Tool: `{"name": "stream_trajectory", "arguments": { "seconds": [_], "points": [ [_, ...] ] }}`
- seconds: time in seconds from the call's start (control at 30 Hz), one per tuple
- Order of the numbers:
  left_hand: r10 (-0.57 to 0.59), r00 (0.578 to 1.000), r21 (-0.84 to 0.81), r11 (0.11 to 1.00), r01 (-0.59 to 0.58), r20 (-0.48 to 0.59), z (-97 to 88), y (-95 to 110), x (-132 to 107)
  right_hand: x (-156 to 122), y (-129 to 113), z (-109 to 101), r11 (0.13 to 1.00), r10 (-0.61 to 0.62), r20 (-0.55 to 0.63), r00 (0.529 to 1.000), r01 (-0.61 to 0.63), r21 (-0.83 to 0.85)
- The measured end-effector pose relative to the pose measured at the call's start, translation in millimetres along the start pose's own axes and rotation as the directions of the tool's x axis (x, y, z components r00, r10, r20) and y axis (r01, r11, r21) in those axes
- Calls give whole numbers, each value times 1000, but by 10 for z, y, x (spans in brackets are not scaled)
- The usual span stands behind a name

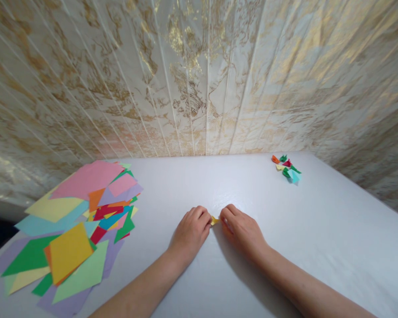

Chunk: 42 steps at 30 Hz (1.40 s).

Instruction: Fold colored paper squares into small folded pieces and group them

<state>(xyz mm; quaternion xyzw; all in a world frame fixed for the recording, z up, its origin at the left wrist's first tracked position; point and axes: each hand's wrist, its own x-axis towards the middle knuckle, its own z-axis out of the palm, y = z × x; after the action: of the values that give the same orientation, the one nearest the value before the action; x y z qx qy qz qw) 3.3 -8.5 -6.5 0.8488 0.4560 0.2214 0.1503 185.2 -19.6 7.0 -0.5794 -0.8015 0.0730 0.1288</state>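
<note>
A small piece of yellow folded paper [214, 221] shows in the gap between my two hands, just above the white tabletop. My left hand [194, 227] has its fingers closed around the paper's left end, hiding that part. At the other end, my right hand [240, 227] pinches the tip with bent fingers. Only the middle of the paper is visible, so its full shape cannot be made out.
Loose coloured paper sheets [71, 251] lie in an overlapping pile on the left of the white table [185, 181]. Several small folded paper pieces [287, 164] sit together at the far right. A gold-patterned curtain [192, 88] hangs behind the table's back edge.
</note>
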Motion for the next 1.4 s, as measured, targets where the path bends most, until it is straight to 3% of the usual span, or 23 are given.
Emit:
{"name": "stream_trajectory", "arguments": {
  "seconds": [0.17,0.23,0.77,1.0,1.27,1.4],
  "points": [
    [-3,1000,-74,997,2,-11,40,-51,11,-6,-25,66,977,-184,-80,980,191,96],
    [-8,1000,-95,995,6,-15,49,-69,14,-3,-34,100,973,-208,-84,975,215,86],
    [-3,1000,-25,1000,3,-26,27,-36,-1,66,-8,128,975,-154,-72,985,164,148],
    [-57,998,65,996,57,0,-72,89,-5,67,-8,92,974,-119,-29,992,123,193],
    [-144,989,-104,984,145,24,-49,54,-28,71,-17,60,972,-110,-5,994,109,208],
    [-155,988,-79,984,157,28,-44,50,-26,74,-30,63,982,-112,-9,994,112,149]
  ]
}}
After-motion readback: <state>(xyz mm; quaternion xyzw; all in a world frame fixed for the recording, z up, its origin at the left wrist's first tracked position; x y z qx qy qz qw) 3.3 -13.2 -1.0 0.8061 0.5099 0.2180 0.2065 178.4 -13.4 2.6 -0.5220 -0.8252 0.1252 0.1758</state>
